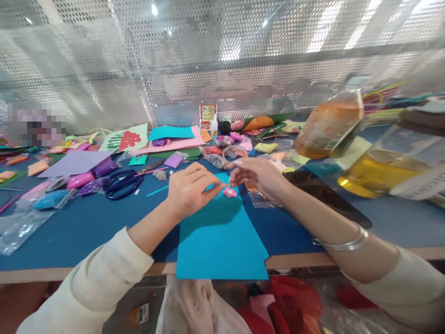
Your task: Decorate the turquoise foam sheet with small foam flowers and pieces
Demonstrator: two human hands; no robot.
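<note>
A bright blue sheet of paper (pixel 222 241) lies lengthwise before me, its near end reaching past the table edge. Near its far end sits a small pink flower with a yellow middle (pixel 230 192). Just left of the flower, my left hand (pixel 193 190) is closed, thumb and fingertips pinched together over the sheet. My right hand (pixel 255 176) is curled above and to the right of the flower, fingertips brought together near it. Whatever is between the fingertips of either hand is too small to make out.
Blue-handled scissors (pixel 121 184) lie at left among several clay packets (pixel 80 180). A roll of tape (pixel 235 154) and a glue bottle (pixel 214 127) sit behind my hands. At right are a dark phone (pixel 333 199), an orange drink bottle (pixel 328 123) and a yellow-liquid container (pixel 382 167).
</note>
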